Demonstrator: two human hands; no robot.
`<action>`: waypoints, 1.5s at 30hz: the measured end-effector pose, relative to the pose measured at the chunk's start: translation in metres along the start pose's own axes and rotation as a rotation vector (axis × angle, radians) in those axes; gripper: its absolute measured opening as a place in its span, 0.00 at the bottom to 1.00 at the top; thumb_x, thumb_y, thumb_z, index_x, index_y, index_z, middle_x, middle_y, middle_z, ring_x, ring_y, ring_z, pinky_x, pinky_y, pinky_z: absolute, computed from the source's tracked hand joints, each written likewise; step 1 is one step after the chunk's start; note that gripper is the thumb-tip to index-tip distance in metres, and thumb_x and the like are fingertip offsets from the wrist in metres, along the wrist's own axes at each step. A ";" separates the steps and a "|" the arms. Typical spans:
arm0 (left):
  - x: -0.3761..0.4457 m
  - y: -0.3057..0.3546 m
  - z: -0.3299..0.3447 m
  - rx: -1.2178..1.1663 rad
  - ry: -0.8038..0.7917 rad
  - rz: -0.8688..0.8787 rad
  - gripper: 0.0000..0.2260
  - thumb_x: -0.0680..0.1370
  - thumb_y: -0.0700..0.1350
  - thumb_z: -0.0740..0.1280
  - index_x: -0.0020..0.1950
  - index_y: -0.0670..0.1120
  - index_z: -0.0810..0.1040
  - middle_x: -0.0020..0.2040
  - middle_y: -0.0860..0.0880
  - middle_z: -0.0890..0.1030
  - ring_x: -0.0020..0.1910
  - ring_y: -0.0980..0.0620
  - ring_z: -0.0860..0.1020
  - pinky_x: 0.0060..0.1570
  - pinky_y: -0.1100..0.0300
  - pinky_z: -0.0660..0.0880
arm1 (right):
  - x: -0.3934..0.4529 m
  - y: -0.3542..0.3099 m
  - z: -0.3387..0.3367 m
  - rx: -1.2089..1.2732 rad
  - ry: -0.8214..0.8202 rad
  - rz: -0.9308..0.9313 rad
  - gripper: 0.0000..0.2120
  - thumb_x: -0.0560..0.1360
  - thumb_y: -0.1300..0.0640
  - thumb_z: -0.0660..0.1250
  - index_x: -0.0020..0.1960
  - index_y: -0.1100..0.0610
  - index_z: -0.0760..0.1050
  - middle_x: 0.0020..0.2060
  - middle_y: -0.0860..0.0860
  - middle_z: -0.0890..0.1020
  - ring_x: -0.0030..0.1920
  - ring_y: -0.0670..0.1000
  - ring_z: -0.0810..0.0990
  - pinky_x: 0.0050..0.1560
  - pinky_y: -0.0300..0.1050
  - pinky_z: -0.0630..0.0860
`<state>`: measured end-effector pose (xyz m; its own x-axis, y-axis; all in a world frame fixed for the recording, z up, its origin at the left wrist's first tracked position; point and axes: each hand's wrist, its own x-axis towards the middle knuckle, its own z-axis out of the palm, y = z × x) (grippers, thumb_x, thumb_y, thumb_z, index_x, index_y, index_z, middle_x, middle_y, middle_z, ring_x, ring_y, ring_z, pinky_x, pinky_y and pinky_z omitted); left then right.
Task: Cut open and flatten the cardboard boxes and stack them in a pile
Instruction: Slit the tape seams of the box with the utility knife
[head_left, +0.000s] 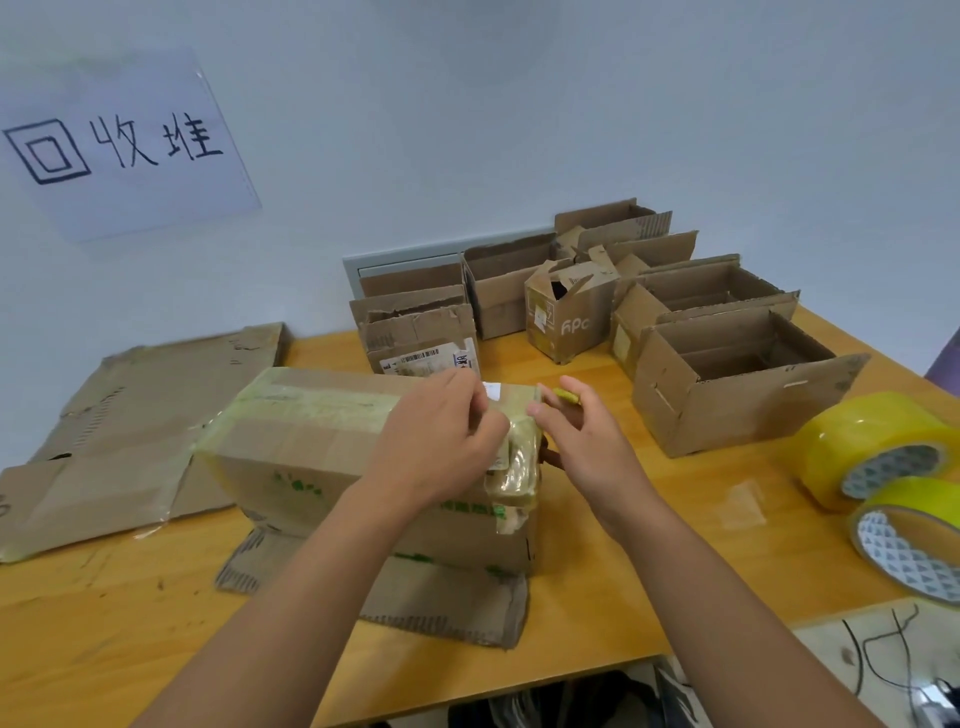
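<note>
Head: 2 tape rolls (878, 447); approx 7 open boxes (727, 379).

Taped box (322, 447) centre, flattened cardboard (130, 431) left, open boxes (727, 374) behind, tape rolls (883, 457) right

A taped cardboard box (311, 447) sits near the middle of the wooden bench (597, 587), resting on a flattened piece of cardboard (447, 603). The left hand (436, 447) lies on the box's top right end, fingers curled at the tape there. The right hand (582, 441) is just beside that end, pinching a small yellow object (566, 396) between thumb and fingers. A flattened box (130, 431) lies at the bench's left edge. Several open boxes (727, 374) stand along the far edge. Two rolls of yellow tape (878, 447) lie at the right edge. A handwritten sign (124, 140) hangs on the wall.
</note>
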<state>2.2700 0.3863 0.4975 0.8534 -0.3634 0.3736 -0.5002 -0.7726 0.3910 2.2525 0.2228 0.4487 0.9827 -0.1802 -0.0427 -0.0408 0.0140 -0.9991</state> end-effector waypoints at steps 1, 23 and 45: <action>0.000 -0.001 0.000 -0.002 0.014 0.010 0.07 0.75 0.48 0.62 0.39 0.48 0.70 0.38 0.51 0.74 0.39 0.54 0.71 0.37 0.58 0.70 | 0.000 -0.002 -0.001 -0.013 -0.003 0.003 0.33 0.77 0.48 0.71 0.77 0.49 0.60 0.62 0.43 0.77 0.63 0.47 0.77 0.63 0.56 0.77; -0.028 -0.088 -0.078 0.319 -0.300 -0.702 0.39 0.67 0.81 0.43 0.76 0.70 0.53 0.81 0.52 0.47 0.79 0.38 0.44 0.68 0.25 0.45 | -0.058 -0.056 0.057 -1.000 -0.200 -0.465 0.43 0.72 0.30 0.65 0.78 0.46 0.51 0.74 0.44 0.66 0.72 0.49 0.64 0.71 0.54 0.66; -0.094 -0.069 -0.091 -0.047 -0.578 -0.056 0.35 0.78 0.57 0.67 0.80 0.60 0.52 0.79 0.65 0.48 0.76 0.59 0.55 0.72 0.58 0.60 | -0.022 -0.034 0.056 -0.715 0.170 -0.230 0.35 0.78 0.43 0.67 0.78 0.52 0.56 0.68 0.55 0.74 0.66 0.59 0.73 0.59 0.52 0.71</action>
<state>2.2106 0.5207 0.5115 0.8136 -0.5578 -0.1638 -0.4465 -0.7800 0.4385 2.2421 0.2817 0.4836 0.9416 -0.2512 0.2242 -0.0023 -0.6708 -0.7416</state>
